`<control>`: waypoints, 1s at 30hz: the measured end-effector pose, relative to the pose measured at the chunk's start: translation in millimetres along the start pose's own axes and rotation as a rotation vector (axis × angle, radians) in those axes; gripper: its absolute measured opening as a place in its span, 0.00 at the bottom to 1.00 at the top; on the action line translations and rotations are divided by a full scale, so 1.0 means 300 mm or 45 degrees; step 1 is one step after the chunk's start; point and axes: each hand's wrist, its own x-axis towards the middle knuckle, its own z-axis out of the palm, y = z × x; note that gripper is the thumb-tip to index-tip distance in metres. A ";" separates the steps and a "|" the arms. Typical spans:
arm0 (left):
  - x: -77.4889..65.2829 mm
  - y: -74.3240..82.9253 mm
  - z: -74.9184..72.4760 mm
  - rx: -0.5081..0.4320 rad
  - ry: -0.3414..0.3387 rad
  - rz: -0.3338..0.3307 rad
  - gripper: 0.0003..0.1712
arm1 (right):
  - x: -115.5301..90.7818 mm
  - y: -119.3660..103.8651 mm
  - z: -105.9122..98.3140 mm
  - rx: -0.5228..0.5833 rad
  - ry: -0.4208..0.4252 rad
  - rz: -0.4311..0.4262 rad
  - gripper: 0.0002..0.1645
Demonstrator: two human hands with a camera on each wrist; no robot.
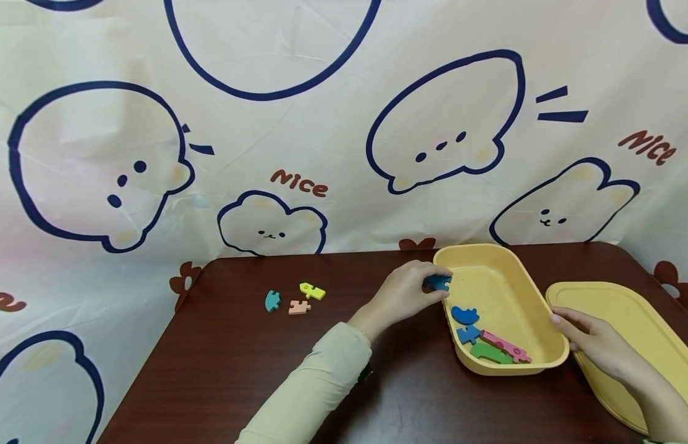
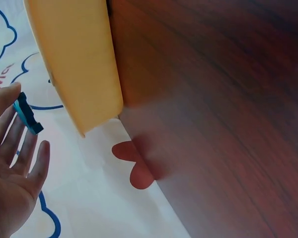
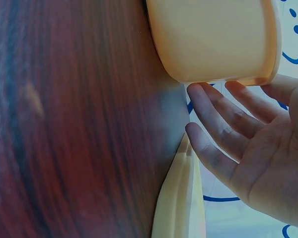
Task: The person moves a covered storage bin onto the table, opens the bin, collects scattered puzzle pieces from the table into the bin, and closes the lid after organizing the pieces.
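Three puzzle pieces lie loose on the tabletop (image 1: pixel 221 376), left side, grouped near each other. Leftmost is teal (image 1: pixel 273 301); then a peach piece (image 1: pixel 299 307); then a yellow piece (image 1: pixel 313 291), set a bit farther back.

Next right: left hand (image 1: pixel 405 291), coming out of a pale green sleeve (image 1: pixel 321 376). Thumb and fingers pinch a dark blue piece (image 1: pixel 439 283) at the left rim of the yellow box. Left wrist view shows that piece held up between thumb and fingertips, apart from the box wall.

Yellow box (image 1: pixel 496 280) sits on the tabletop, right of centre, top uncovered. Four pieces inside, all toward its near end: a curved blue piece (image 1: pixel 464 315) farthest back, a second blue piece (image 1: pixel 468 334) just nearer, a green piece (image 1: pixel 490 353) by the near wall, and a long pink piece (image 1: pixel 506 346) lying diagonally beside the green one.

Right hand (image 1: pixel 599 344) grips the box's right side: thumb at the rim, fingertips against the outer wall.

Far right: yellow lid (image 1: pixel 610 299), flat on the tabletop beside the box, partly hidden by the right hand and forearm.

Printed cloth (image 1: pixel 344 142) hangs behind everything, bear outlines plus "Nice" lettering.
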 end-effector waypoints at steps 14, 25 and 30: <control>0.049 0.027 0.033 -0.007 0.004 -0.025 0.23 | 0.001 0.003 0.002 -0.007 0.015 -0.015 0.36; 0.092 0.037 0.075 -0.117 0.011 -0.036 0.21 | 0.000 0.001 -0.002 -0.025 0.011 -0.007 0.37; 0.107 0.035 0.098 -0.106 -0.004 -0.034 0.21 | -0.001 0.002 -0.001 -0.016 0.003 -0.009 0.37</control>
